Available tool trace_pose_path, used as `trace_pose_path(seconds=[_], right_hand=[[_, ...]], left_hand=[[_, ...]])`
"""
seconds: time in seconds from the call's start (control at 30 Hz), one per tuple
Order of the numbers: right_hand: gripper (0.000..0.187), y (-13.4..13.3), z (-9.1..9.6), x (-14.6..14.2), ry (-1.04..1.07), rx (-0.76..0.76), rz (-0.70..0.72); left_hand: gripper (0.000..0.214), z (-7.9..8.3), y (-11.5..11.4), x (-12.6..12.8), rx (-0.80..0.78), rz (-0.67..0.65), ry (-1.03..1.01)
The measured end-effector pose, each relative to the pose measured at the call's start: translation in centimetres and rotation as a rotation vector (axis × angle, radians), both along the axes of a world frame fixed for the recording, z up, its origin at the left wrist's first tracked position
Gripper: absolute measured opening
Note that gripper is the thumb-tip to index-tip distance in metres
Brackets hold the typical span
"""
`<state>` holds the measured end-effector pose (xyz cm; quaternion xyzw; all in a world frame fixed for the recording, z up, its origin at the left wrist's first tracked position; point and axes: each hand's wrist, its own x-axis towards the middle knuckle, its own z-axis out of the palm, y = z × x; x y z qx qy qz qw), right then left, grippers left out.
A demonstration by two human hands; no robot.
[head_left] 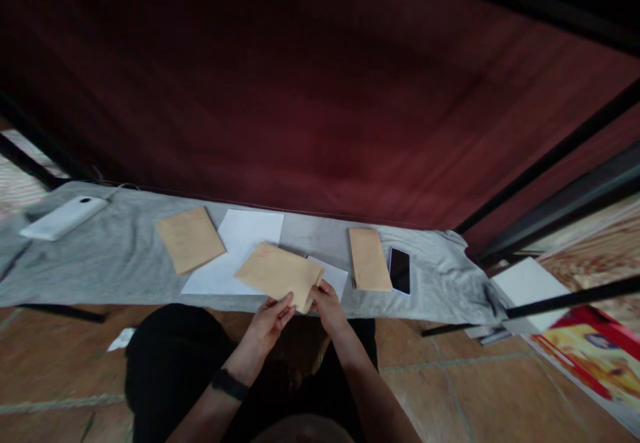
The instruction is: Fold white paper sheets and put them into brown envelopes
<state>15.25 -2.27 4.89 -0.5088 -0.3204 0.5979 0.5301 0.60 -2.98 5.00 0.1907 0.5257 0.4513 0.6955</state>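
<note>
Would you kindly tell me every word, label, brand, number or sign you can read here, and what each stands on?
No text is legible.
Held brown envelope: faint reddish marks near its far-left corner, too small and blurred to read.
Red-and-yellow package: a dark blue patch, possibly a logo, too blurred to read.
</note>
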Motion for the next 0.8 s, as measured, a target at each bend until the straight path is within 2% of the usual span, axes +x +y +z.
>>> trace_pose_path(seconds=[0.07, 0.13, 0.2, 0.23, 0.27, 0.33, 0.4, 0.47, 0.57, 0.8], right_hand=[[0.030, 0.4, -0.3, 0.5, -0.084, 0.050, -0.015], [0.025, 0.7, -0.4, 1.2, -0.158, 0.111, -0.040], [0.023, 0.7, -0.5, 2.0, -0.238, 0.168, -0.053], [0.023, 0.6, -0.5, 2.3, -0.271, 0.191, -0.050], [0.024, 0.4, -0.4, 2.6, -0.289, 0.209, -0.038], [0.025, 0.0, -0.4, 2.9, -0.282, 0.227, 0.011], [0.025, -0.4, -0.3, 3.1, -0.272, 0.234, 0.067], [0.026, -0.7, -0.2, 3.3, -0.282, 0.230, 0.092], [0.026, -1.1, -0.3, 3.5, -0.307, 0.215, 0.073], [0.026, -1.1, -1.3, 4.2, -0.378, 0.186, 0.048]], left_hand=[[0.039, -0.1, -0.9, 0.1, -0.041, -0.135, 0.054], [0.039, 0.0, -1.6, -0.1, 0.011, -0.315, 0.212], [0.032, 0.4, -1.6, -0.5, 0.283, -0.409, 0.487], [0.028, 0.7, -1.3, -0.7, 0.487, -0.425, 0.652], [0.035, 1.1, -0.8, -1.0, 0.708, -0.437, 0.820], [0.073, 2.0, 0.8, -1.5, 1.058, -0.553, 1.136], [0.101, 2.5, 2.5, -1.7, 1.220, -0.695, 1.365], [0.114, 2.7, 4.0, -1.8, 1.274, -0.825, 1.493], [0.120, 2.5, 5.2, -1.8, 1.309, -0.950, 1.548], [0.113, 2.2, 5.1, -1.8, 1.368, -0.953, 1.523]])
